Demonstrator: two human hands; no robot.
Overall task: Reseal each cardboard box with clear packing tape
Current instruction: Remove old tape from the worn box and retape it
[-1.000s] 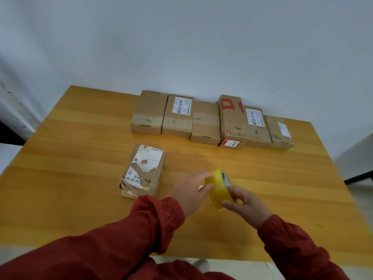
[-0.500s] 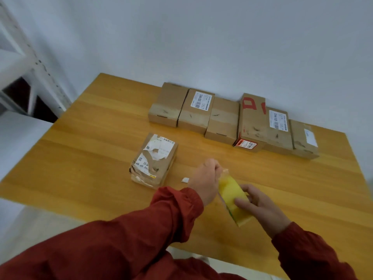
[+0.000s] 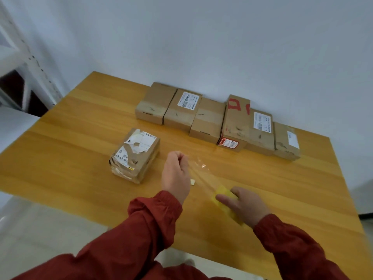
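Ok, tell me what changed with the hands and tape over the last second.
The left hand, at the yellow tape roll a second ago, has pinched the tape end and pulled away to the far left, drawing out a clear strip. The right hand keeps gripping the roll. The torn-label box and the row of six boxes stayed put.

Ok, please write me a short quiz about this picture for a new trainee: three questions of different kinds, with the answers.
1. True or false: the left hand rests flat on the torn-label box.
2. The row of cardboard boxes along the wall holds how many? A) four B) six C) eight
3. Fill in: the clear tape strip runs from the left hand to the yellow tape roll, held in the ___ hand.

Key:
1. False: it pinches the strip's end, apart from the box.
2. B
3. right; the right hand holds it.
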